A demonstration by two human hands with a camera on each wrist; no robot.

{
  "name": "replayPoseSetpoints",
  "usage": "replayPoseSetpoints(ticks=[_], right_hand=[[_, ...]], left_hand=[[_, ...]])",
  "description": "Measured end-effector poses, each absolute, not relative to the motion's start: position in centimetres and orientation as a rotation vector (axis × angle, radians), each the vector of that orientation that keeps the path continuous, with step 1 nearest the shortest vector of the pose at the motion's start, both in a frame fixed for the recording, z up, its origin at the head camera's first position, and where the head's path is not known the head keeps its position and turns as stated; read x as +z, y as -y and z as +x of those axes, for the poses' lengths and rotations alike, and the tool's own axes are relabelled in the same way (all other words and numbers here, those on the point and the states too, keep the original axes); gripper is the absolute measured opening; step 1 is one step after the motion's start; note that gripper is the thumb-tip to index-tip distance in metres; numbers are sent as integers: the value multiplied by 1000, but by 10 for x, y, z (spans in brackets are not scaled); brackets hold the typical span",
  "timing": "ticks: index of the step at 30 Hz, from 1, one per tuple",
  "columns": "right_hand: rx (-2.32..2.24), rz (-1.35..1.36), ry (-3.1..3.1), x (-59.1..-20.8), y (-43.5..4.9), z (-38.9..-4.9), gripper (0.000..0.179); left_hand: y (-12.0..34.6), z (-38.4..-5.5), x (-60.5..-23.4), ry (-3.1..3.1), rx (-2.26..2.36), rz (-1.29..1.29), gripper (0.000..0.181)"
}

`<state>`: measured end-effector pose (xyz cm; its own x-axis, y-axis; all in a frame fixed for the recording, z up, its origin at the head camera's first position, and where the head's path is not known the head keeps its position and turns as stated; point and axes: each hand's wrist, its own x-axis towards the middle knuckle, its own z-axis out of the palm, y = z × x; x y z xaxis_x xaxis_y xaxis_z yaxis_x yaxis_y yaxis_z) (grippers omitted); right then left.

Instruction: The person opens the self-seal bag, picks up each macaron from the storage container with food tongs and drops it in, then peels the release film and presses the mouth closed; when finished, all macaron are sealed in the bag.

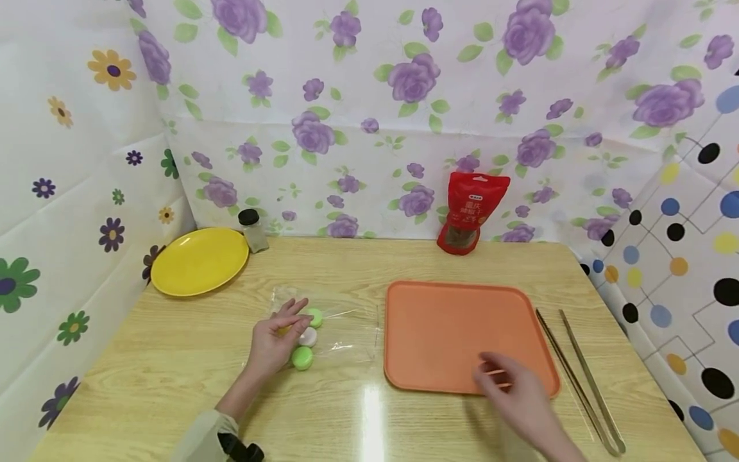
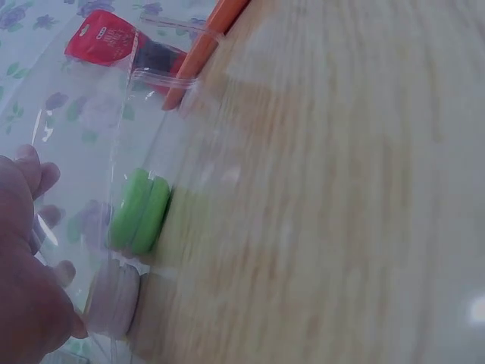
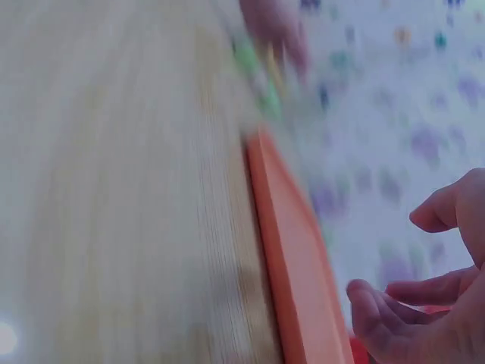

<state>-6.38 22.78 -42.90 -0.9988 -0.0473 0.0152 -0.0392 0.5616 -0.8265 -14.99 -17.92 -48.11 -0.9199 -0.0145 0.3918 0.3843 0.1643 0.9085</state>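
A clear plastic bag (image 1: 352, 327) lies on the table, holding green macarons (image 1: 302, 358) and a white macaron (image 1: 308, 337) side by side in a row. My left hand (image 1: 277, 340) is over the bag's left end and pinches its film between thumb and forefinger; the exact grip is partly hidden. Under those fingers a bit of yellow shows. In the left wrist view the film rises beside a green macaron (image 2: 140, 212). My right hand (image 1: 516, 394) hovers above the near edge of the orange tray (image 1: 456, 333), fingers loosely curved, with nothing in them.
Metal tongs (image 1: 583, 378) lie right of the tray. A yellow plate (image 1: 199, 262) leans at the back left beside a black-capped jar (image 1: 253, 230). A red pouch (image 1: 470, 208) stands at the back against the flowered cloth.
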Motion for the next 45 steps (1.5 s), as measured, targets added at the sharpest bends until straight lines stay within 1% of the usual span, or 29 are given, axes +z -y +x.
replayPoseSetpoints(ticks=[5, 9, 15, 18, 22, 30, 37, 42, 45], right_hand=[[-1726, -225, -2196, -431, -162, -62, 49], [-1862, -246, -1905, -444, -116, -65, 59], [-2038, -67, -1699, -456, -59, -77, 72], [-2162, 61, -1580, -460, -40, -81, 66], [-2267, 195, -1452, -466, -25, -85, 55], [-2335, 287, -1394, -471, -15, -87, 58], [-2405, 354, -1388, -476, -7, -85, 52], [-2456, 409, -1353, -479, -1, -87, 47], [-2482, 439, -1349, -481, 3, -90, 41]], left_hand=[[176, -146, -484, 2162, -1768, -260, 5], [170, -142, -486, 2169, -1733, -204, 5], [167, -136, -486, 2167, -1726, -154, 6], [166, -138, -486, 2184, -1718, -143, 8], [166, -139, -485, 2213, -1704, -143, 9], [167, -141, -483, 2280, -1660, -141, 10], [167, -140, -484, 2314, -1611, -200, 19], [170, -140, -484, 2297, -1620, -215, 20], [172, -141, -482, 2274, -1619, -209, 20]])
